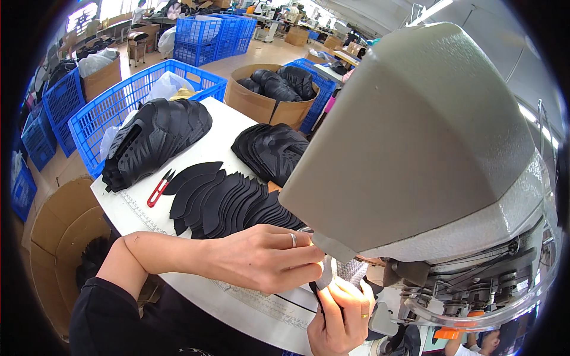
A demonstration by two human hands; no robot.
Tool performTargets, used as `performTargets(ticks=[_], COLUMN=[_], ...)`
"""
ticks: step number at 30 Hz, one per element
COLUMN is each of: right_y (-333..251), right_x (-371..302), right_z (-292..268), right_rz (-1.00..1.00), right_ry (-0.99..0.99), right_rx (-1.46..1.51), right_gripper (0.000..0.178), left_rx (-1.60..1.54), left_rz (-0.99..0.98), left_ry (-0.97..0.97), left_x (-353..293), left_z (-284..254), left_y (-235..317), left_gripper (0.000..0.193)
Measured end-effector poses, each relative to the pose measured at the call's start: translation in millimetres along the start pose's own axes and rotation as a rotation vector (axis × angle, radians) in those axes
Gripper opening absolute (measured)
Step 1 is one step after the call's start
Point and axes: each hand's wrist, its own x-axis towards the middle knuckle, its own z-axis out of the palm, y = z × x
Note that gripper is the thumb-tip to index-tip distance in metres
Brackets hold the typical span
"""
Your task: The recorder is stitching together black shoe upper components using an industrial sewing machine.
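A large grey sewing machine head (409, 142) looms over the right side and hides part of the work. Under its lower corner, my left hand (270, 259) reaches in from the left, fingers bent and drawn together at the edge of a small black shoe piece (320, 301). My right hand (341, 317) pinches the same piece from the near side; bright light washes over its fingers. Just beyond my left hand, a fanned row of black curved pieces (228, 202) lies on the white table (222, 121). Red thread snips (159, 188) rest left of the row.
Stacked black shoe uppers (157, 133) stand at the table's far left, another stack (270, 151) nearer the machine. Beyond the edge are a blue crate (89, 127) and a round cardboard bin (237, 104). A cardboard box (47, 237) stands left. Another person (475, 344) appears lower right.
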Motion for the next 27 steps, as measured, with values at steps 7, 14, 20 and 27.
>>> performTargets(ticks=[7,14,20,27], right_y=[-3,-6,-11,-19], right_x=[-5,-4,-1,3], right_z=[8,8,15,17], right_rz=[0.056,0.048,-0.026,-0.010], right_ry=[-0.010,-0.035,0.172,0.208], right_rx=[-0.014,-0.089,-0.047,-0.057], right_gripper=[0.020,0.019,0.020,0.022], left_rx=[-0.014,-0.001,-0.008,-0.036], left_rz=[-0.001,-0.007,-0.009,-0.003], left_ry=[0.030,0.009,0.001,-0.019], left_x=[-3,0,0,-2], left_z=[4,2,1,0], left_y=[-2,-4,-4,-7], left_gripper=[0.023,0.022,0.023,0.024])
